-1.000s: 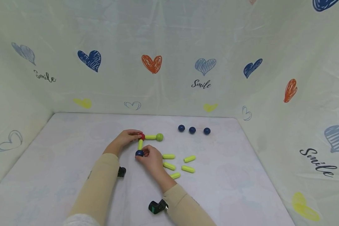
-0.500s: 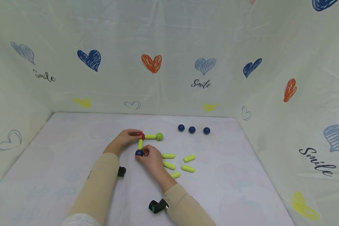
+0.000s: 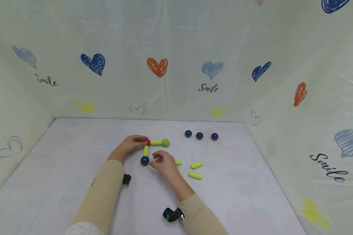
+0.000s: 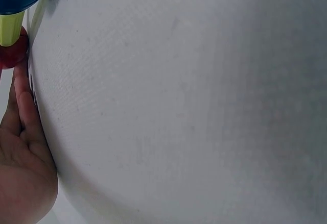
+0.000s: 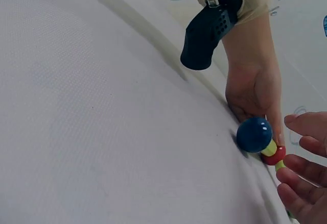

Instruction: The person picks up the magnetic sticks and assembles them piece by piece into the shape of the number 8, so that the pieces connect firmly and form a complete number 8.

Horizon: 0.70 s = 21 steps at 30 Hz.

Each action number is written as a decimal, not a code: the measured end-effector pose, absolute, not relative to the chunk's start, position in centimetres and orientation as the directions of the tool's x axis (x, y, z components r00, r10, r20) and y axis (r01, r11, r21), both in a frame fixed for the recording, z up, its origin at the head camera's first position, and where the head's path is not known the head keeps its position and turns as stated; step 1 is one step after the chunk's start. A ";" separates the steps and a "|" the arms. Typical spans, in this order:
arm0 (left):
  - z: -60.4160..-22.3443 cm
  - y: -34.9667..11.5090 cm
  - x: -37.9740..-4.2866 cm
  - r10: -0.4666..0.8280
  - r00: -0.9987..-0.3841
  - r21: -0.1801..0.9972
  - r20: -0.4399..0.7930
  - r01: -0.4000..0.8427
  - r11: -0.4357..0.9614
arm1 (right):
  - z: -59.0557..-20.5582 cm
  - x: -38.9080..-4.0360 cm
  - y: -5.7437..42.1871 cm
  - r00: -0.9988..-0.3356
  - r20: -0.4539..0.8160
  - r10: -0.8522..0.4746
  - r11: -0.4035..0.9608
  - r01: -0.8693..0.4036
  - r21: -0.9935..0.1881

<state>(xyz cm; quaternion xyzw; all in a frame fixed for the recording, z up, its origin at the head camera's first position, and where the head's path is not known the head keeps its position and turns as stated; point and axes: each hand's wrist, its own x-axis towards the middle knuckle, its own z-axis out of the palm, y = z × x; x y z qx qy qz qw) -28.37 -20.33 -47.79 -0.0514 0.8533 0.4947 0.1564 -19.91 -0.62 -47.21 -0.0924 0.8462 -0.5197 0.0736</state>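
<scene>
An L-shaped piece lies on the table: a red ball (image 3: 147, 142) at its corner, a yellow-green rod (image 3: 156, 143) running right to a green ball (image 3: 165, 142), and another rod (image 3: 145, 151) running toward the person to a dark blue ball (image 3: 144, 160). My left hand (image 3: 130, 143) pinches the red ball between thumb and fingers. Just right of the blue ball, my right hand (image 3: 165, 164) is apart from it, fingers relaxed and holding nothing; the right wrist view shows a gap between its fingers (image 5: 301, 183) and the blue ball (image 5: 254, 134).
Three loose dark blue balls (image 3: 199, 135) sit in a row at the back right. Several yellow-green rods (image 3: 195, 176) lie right of the right hand, some partly hidden by it. A printed curtain (image 3: 176, 39) stands behind the white table (image 3: 238, 195).
My right hand has let go of the blue ball and moved a little to the right. The left hand stays on the red ball.
</scene>
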 end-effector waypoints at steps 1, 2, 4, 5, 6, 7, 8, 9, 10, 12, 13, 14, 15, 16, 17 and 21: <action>-47.8 -20.3 -28.4 0.069 -0.946 0.827 -0.317 -0.240 0.508 | -47.1 -19.8 -0.3 -0.973 -0.030 -0.230 0.441 -0.076 -0.894; -47.8 -20.3 -28.3 0.072 -0.946 0.826 -0.315 -0.236 0.511 | -47.0 -19.7 0.0 -0.973 -0.028 -0.228 0.442 -0.078 -0.894; -47.7 -20.3 -28.2 0.072 -0.948 0.820 -0.311 -0.230 0.524 | -46.9 -19.7 0.5 -0.973 -0.017 -0.231 0.441 -0.089 -0.893; -47.7 -20.3 -28.2 0.072 -0.948 0.818 -0.309 -0.227 0.529 | -46.8 -19.7 0.7 -0.972 -0.012 -0.233 0.440 -0.094 -0.893; -47.7 -20.4 -28.2 0.072 -0.949 0.816 -0.307 -0.224 0.532 | -46.8 -19.7 0.8 -0.972 -0.008 -0.235 0.442 -0.099 -0.892; -47.7 -20.4 -28.2 0.073 -0.951 0.815 -0.302 -0.217 0.537 | -46.7 -19.6 1.0 -0.971 -0.003 -0.238 0.441 -0.105 -0.891; -47.7 -20.4 -28.2 0.071 -0.951 0.814 -0.300 -0.216 0.539 | -46.7 -19.6 1.2 -0.971 0.002 -0.239 0.443 -0.111 -0.889; -47.7 -20.5 -28.2 0.072 -0.951 0.814 -0.299 -0.216 0.539 | -46.7 -19.6 1.3 -0.970 0.008 -0.242 0.444 -0.118 -0.888; -47.7 -20.4 -28.2 0.071 -0.952 0.814 -0.298 -0.215 0.539 | -46.7 -19.6 1.5 -0.970 0.012 -0.242 0.447 -0.122 -0.886; -47.7 -20.4 -28.2 0.066 -0.950 0.817 -0.304 -0.224 0.531 | -46.6 -19.6 1.9 -0.972 0.009 -0.234 0.448 -0.116 -0.887; -47.7 -20.3 -28.2 0.066 -0.950 0.819 -0.305 -0.227 0.526 | -46.6 -19.6 2.1 -0.974 0.010 -0.227 0.446 -0.113 -0.888; -47.7 -20.2 -28.2 0.065 -0.949 0.823 -0.309 -0.232 0.519 | -46.6 -19.5 2.4 -0.976 0.011 -0.216 0.447 -0.109 -0.888; -47.7 -20.2 -28.2 0.064 -0.948 0.825 -0.312 -0.237 0.513 | -46.5 -19.5 2.7 -0.979 0.011 -0.206 0.444 -0.104 -0.890; -47.7 -20.1 -28.2 0.063 -0.947 0.827 -0.314 -0.241 0.508 | -46.5 -19.5 2.9 -0.981 0.009 -0.193 0.442 -0.095 -0.892; -47.7 -20.1 -28.2 0.061 -0.946 0.829 -0.317 -0.245 0.504 | -46.4 -19.5 3.2 -0.983 0.005 -0.181 0.440 -0.085 -0.894; -47.8 -20.0 -28.2 0.055 -0.945 0.830 -0.324 -0.255 0.496 | -46.5 -19.5 4.0 -0.989 0.011 -0.145 0.436 -0.074 -0.897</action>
